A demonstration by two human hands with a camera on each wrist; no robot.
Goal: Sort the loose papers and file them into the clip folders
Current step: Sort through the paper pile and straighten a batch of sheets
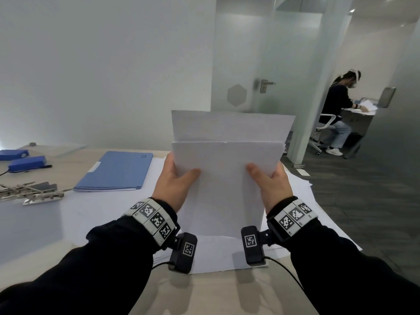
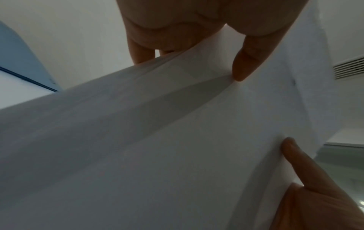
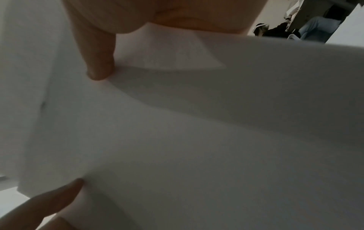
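Observation:
I hold a stack of white papers (image 1: pixel 227 160) upright above the table, its lower edge near the sheets lying there. My left hand (image 1: pixel 176 178) grips its left side, thumb on the front, fingers behind. On the right side my right hand (image 1: pixel 270 178) grips the same stack the same way. The rear sheets stick up higher than the front ones. In the left wrist view the paper stack (image 2: pixel 177 140) fills the frame, with my left thumb (image 2: pixel 248 62) on it. The right wrist view shows the stack (image 3: pixel 197 140) too. A shut blue folder (image 1: pixel 116 171) lies flat to the left.
More loose white sheets (image 1: pixel 109 212) cover the table under my hands. Metal clip fasteners (image 1: pixel 29 193) lie at the left, two blue boxes (image 1: pixel 26 163) behind them. The table's right edge drops to dark floor (image 1: pixel 363 201). Another person (image 1: pixel 338 110) sits at a far desk.

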